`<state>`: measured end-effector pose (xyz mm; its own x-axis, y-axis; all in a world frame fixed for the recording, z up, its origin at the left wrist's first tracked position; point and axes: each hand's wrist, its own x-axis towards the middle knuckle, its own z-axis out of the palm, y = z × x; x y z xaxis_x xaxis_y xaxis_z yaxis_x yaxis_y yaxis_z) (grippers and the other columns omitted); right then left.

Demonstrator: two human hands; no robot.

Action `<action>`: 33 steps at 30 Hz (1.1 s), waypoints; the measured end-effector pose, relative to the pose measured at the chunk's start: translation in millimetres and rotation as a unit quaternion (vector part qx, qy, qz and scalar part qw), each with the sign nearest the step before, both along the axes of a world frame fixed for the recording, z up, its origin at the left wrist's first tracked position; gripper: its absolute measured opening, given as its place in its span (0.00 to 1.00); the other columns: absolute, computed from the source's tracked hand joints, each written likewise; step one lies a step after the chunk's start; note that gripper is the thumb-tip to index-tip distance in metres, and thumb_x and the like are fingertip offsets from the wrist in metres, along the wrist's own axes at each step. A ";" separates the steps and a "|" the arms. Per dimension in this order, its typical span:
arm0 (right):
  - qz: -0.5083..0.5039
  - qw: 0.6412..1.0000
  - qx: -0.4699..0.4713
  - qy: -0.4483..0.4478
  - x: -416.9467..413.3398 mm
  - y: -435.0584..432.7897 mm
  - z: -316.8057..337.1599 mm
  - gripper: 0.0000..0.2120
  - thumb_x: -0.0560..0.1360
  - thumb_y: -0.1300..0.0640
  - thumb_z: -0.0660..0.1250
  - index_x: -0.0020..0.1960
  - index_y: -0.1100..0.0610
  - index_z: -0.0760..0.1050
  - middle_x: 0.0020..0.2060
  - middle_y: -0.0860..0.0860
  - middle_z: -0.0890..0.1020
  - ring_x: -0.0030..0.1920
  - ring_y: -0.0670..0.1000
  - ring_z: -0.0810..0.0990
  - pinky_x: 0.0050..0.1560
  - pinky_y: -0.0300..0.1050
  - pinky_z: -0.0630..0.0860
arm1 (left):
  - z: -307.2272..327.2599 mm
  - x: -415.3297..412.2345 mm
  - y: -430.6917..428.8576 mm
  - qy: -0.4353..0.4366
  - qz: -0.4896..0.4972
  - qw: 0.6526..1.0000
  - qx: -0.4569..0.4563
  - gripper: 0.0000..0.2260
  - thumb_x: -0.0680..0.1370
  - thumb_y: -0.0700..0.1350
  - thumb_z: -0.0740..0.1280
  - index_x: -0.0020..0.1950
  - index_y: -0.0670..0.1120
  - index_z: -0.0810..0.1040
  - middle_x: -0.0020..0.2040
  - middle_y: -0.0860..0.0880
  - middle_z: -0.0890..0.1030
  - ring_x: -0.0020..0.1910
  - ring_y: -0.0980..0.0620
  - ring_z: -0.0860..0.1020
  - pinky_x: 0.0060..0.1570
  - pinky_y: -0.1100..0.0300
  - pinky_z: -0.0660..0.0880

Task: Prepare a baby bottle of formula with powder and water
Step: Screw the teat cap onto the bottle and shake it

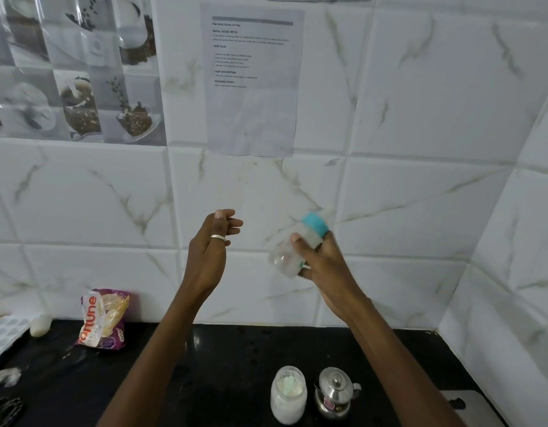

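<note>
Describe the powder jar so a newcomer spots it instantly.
Start at the black stone counter below the white marble-look wall tiles. Near its front edge, right of centre, two small vessels stand side by side. The clear jar of white powder is the left one; the right one is a shiny steel lidded pot.

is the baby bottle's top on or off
On: the teal ring sits screwed onto the baby bottle, held tilted by the right hand. Fill level: cannot tell, blurred.

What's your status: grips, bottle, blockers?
Left grip open, empty, raised. Right grip holds bottle, tilted, blurred. Jar, kettle on counter below, clear of both.
</note>
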<state>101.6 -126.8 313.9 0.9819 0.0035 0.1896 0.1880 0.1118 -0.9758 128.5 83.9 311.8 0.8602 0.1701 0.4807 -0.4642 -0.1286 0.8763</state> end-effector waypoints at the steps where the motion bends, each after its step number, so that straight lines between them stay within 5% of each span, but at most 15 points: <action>1: 0.029 0.998 -0.058 0.011 -0.7 1.2 -2.7 0.23 0.77 0.49 0.73 0.69 0.50 0.70 0.63 0.55 0.80 0.62 0.54 0.83 0.58 0.54 0.84 | 0.3 0.7 0.1 0.000 0.002 1.000 -0.001 0.22 0.86 0.59 0.49 0.63 0.51 0.78 0.55 0.54 0.84 0.56 0.56 0.82 0.58 0.54 0.78; 3: 0.045 0.995 -0.084 0.014 -1.2 0.3 -5.1 0.22 0.78 0.50 0.73 0.68 0.50 0.71 0.63 0.55 0.80 0.62 0.53 0.82 0.59 0.55 0.83 | 0.0 1.8 0.3 -0.002 0.002 1.000 -0.002 0.22 0.86 0.59 0.49 0.64 0.51 0.78 0.56 0.54 0.84 0.56 0.55 0.82 0.59 0.53 0.78; 6: -0.010 0.999 0.052 -0.005 1.2 -1.3 2.0 0.26 0.76 0.47 0.73 0.70 0.52 0.70 0.64 0.55 0.80 0.63 0.55 0.82 0.58 0.57 0.84 | -1.9 0.7 -0.1 -0.004 -0.005 1.000 -0.001 0.21 0.86 0.59 0.49 0.64 0.51 0.78 0.55 0.53 0.84 0.57 0.55 0.82 0.58 0.53 0.78; 11: 0.056 0.994 -0.092 0.003 -5.4 2.6 -2.2 0.21 0.78 0.50 0.73 0.68 0.49 0.71 0.63 0.55 0.80 0.63 0.55 0.81 0.59 0.55 0.83 | -2.1 2.3 3.0 -0.007 0.000 1.000 -0.010 0.21 0.86 0.60 0.49 0.62 0.53 0.78 0.55 0.54 0.85 0.56 0.55 0.82 0.58 0.52 0.78; 15: 0.011 0.999 0.041 -0.014 -3.1 0.3 4.0 0.29 0.72 0.45 0.74 0.69 0.49 0.69 0.63 0.55 0.79 0.64 0.55 0.81 0.60 0.58 0.83 | -3.4 0.3 2.9 -0.007 -0.001 1.000 -0.004 0.22 0.85 0.62 0.49 0.62 0.54 0.78 0.54 0.55 0.85 0.56 0.56 0.82 0.57 0.53 0.78; 19: 0.058 0.992 -0.109 0.000 -6.9 2.6 -1.3 0.23 0.76 0.49 0.74 0.68 0.49 0.71 0.62 0.53 0.80 0.62 0.53 0.82 0.58 0.54 0.84 | -1.4 0.5 3.1 -0.008 0.003 1.000 -0.005 0.21 0.86 0.60 0.48 0.63 0.53 0.78 0.55 0.55 0.84 0.56 0.56 0.82 0.58 0.53 0.78; 23: -0.010 1.000 0.017 -0.021 -3.0 0.5 5.6 0.24 0.74 0.45 0.73 0.67 0.49 0.70 0.62 0.53 0.80 0.62 0.54 0.82 0.57 0.55 0.84 | -1.0 -1.2 -0.3 -0.007 -0.004 1.000 0.000 0.21 0.86 0.60 0.49 0.62 0.54 0.78 0.54 0.55 0.85 0.56 0.57 0.82 0.57 0.54 0.78; 27: 0.039 0.987 -0.153 -0.011 -5.0 -0.6 2.3 0.23 0.78 0.47 0.73 0.69 0.49 0.70 0.62 0.51 0.80 0.61 0.52 0.82 0.60 0.54 0.83 | 1.2 -0.1 -0.3 -0.009 0.000 1.000 -0.006 0.21 0.86 0.60 0.49 0.62 0.54 0.78 0.55 0.54 0.85 0.55 0.57 0.82 0.58 0.52 0.78; 31: -0.029 0.999 0.010 -0.013 1.0 -3.8 6.3 0.21 0.79 0.47 0.71 0.68 0.51 0.70 0.62 0.55 0.80 0.61 0.54 0.83 0.59 0.56 0.84 | -1.0 -0.2 -0.6 -0.008 -0.004 1.000 -0.005 0.20 0.85 0.61 0.49 0.61 0.55 0.78 0.54 0.55 0.85 0.55 0.57 0.82 0.58 0.53 0.78; 33: -0.013 0.999 -0.030 -0.014 -0.2 -3.7 6.6 0.22 0.78 0.47 0.72 0.68 0.50 0.70 0.61 0.54 0.80 0.61 0.53 0.83 0.60 0.57 0.83 | -0.8 0.1 1.0 -0.005 -0.001 1.000 -0.004 0.21 0.85 0.61 0.49 0.62 0.55 0.78 0.54 0.55 0.85 0.56 0.57 0.82 0.58 0.52 0.78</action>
